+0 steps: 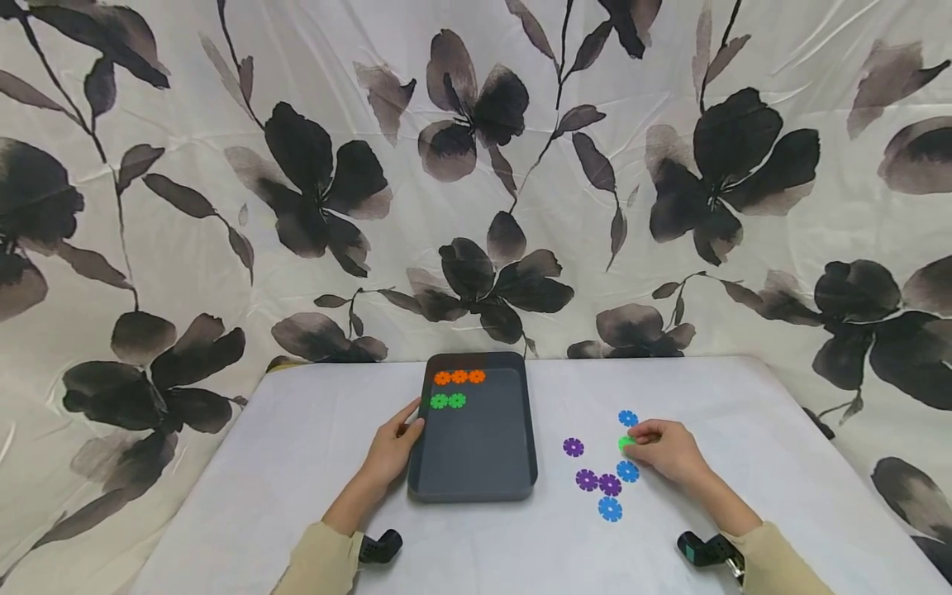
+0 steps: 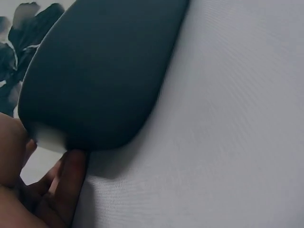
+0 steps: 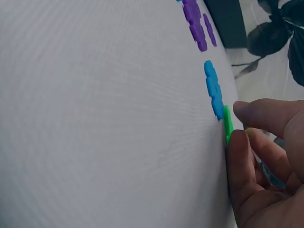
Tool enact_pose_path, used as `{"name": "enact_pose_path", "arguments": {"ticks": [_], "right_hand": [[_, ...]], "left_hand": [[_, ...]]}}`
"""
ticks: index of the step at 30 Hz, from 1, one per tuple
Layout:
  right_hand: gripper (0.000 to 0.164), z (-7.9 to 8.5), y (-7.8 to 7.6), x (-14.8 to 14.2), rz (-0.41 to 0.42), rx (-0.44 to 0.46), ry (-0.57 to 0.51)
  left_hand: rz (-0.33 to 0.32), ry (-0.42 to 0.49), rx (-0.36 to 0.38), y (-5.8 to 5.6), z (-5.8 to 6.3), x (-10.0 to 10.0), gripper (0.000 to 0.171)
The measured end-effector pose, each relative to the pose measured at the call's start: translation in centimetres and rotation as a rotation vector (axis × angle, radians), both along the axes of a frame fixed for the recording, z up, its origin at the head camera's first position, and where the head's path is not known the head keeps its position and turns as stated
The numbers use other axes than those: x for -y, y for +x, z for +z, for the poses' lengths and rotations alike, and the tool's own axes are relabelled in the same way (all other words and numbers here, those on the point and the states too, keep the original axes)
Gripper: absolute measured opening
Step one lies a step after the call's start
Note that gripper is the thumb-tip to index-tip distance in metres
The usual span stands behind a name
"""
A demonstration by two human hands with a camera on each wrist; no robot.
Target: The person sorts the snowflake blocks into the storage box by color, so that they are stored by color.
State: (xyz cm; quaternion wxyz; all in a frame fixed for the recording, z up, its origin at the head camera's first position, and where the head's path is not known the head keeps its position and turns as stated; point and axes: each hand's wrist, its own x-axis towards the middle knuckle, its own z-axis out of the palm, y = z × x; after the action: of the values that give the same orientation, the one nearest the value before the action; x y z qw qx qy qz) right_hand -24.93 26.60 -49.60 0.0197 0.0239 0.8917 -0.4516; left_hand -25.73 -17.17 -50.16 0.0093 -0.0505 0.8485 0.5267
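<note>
A dark grey tray [image 1: 476, 463] lies on the white table. My left hand [image 1: 392, 446] grips its left edge; in the left wrist view, fingers [image 2: 71, 183] meet the tray's side [image 2: 104, 80]. In the tray are a row of three orange notched discs [image 1: 459, 377] and two green notched discs [image 1: 448, 401] below. Right of the tray, my right hand [image 1: 669, 450] pinches another green notched disc [image 1: 625, 445] at table level. The right wrist view shows this green disc [image 3: 228, 124] between thumb and finger, partly hidden.
Around the right hand lie three blue notched discs [image 1: 628, 472] and three purple notched discs [image 1: 587, 480]. Black devices [image 1: 381, 547] are strapped at both wrists. A floral curtain [image 1: 476, 182] hangs behind the table's far edge.
</note>
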Motion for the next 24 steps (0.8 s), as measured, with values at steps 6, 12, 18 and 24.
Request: {"name": "enact_pose_path", "arguments": {"ticks": [6,12,18,24], "right_hand": [[0.032,-0.4,0.1,0.0,-0.027,-0.016,0.019],[0.033,-0.3,0.0,0.2,-0.039,-0.006,0.062],[0.034,0.4,0.0,0.4,-0.011,0.022,0.097],[0.029,0.7,-0.4,0.6,0.014,0.054,0.105]], "left_hand": [[0.001,0.025,0.013,0.0,-0.2,0.1,0.048],[-0.011,0.012,0.008,0.1,-0.2,0.2,0.048],[-0.013,-0.015,-0.01,0.0,-0.5,0.3,0.048],[-0.01,-0.023,-0.018,-0.1,-0.5,0.2,0.048]]}}
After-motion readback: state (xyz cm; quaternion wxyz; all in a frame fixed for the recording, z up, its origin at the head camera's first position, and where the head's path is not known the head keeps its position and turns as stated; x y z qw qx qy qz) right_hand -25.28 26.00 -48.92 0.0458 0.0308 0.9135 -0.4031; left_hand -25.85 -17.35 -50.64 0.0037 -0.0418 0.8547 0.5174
